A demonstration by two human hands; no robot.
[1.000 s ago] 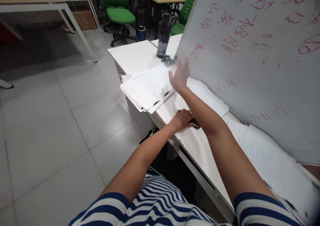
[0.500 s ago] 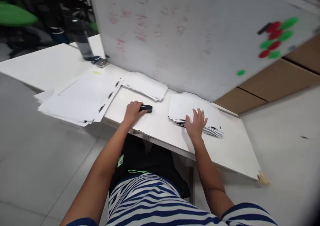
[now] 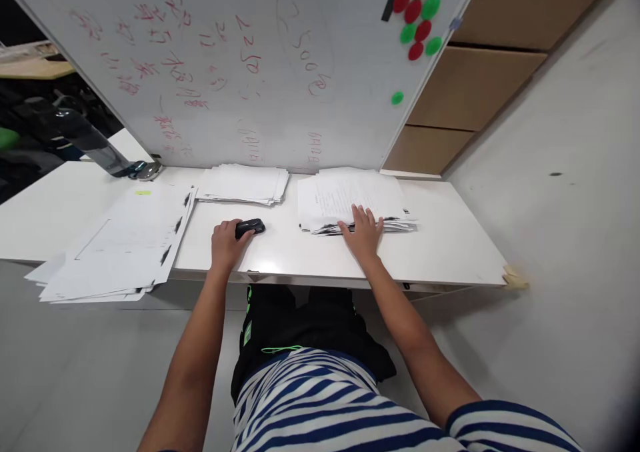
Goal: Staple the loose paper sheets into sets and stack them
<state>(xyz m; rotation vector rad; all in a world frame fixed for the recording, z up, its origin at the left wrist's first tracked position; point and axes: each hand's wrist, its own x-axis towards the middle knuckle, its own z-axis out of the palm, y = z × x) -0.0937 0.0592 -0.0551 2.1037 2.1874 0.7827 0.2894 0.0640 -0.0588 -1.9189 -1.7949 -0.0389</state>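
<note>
Tabletop [image 3: 440, 245], white, carries three paper stacks and one black stapler-like tool [image 3: 254, 225]; tool lies near the front edge, between left paper stack [image 3: 125, 239] and right paper stack [image 3: 350, 195]; left hand [image 3: 227, 244] on the tool's left end, grip closed around it, right end sticking out past the fingers; right hand [image 3: 364, 235] at the front edge of the right paper stack, grip spread, thumb apart, fingertips over the printed top sheet; right paper stack's lower sheets fan out unevenly; middle paper stack [image 3: 243, 184] sits behind the tool, close to whiteboard [image 3: 340, 119]; left paper stack overhangs the tabletop's front edge, dark smudges along its right side, yellow mark [image 3: 143, 193] near its top; whiteboard bears red writing plus red and green magnets at upper right; bottle [image 3: 95, 142] stands at back left.
</note>
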